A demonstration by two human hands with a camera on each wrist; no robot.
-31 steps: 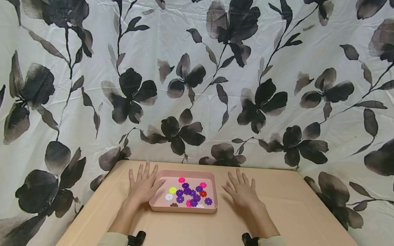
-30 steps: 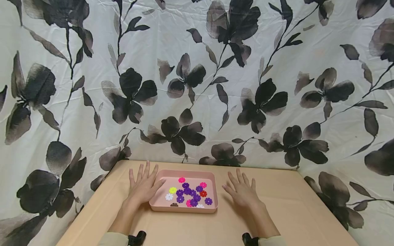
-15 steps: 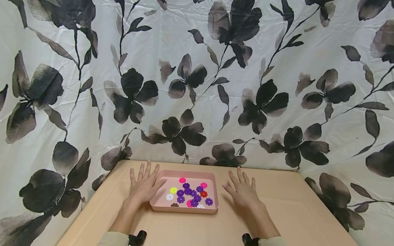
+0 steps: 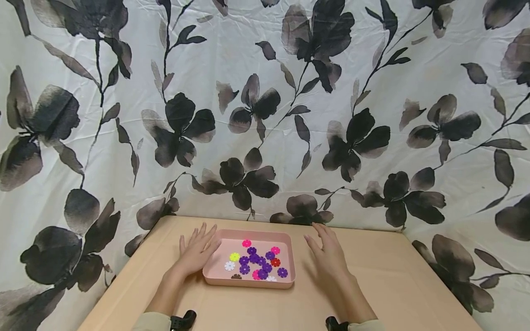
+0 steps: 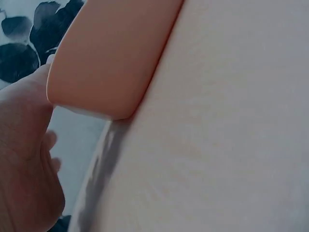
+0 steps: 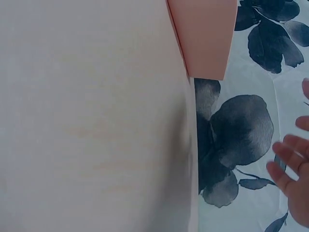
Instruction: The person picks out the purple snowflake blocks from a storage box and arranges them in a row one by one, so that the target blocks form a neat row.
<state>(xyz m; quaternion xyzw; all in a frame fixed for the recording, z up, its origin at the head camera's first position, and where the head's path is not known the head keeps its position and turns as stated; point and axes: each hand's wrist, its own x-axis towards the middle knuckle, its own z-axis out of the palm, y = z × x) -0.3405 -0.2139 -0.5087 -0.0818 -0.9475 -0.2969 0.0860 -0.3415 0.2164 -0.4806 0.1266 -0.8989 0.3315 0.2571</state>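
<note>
A shallow pink tray (image 4: 248, 282) sits on the table, holding several small flower-shaped pieces. Most are purple (image 4: 244, 269); others are pink (image 4: 246, 243), yellow (image 4: 234, 257), white (image 4: 229, 266), red (image 4: 275, 262) and brown (image 4: 236, 276). My left hand (image 4: 193, 255) is at the tray's left side with fingers extended, its thumb by the rim; whether it touches the rim I cannot tell. To the right of the tray, my right hand (image 4: 330, 257) is held apart from it, fingers extended and nothing in them. The right wrist view shows its spread fingers (image 6: 288, 157).
The tan table (image 4: 397, 280) reaches back to a white cloth (image 4: 265, 138) printed with dark flowers, hanging behind it. Dark bands (image 4: 183, 320) are worn at both wrists, below light sleeves.
My right hand has turned, its fingers closer together, thumb side toward the tray. My left hand has tilted and its fingers have drawn nearer the tray. The flower pieces lie as before.
</note>
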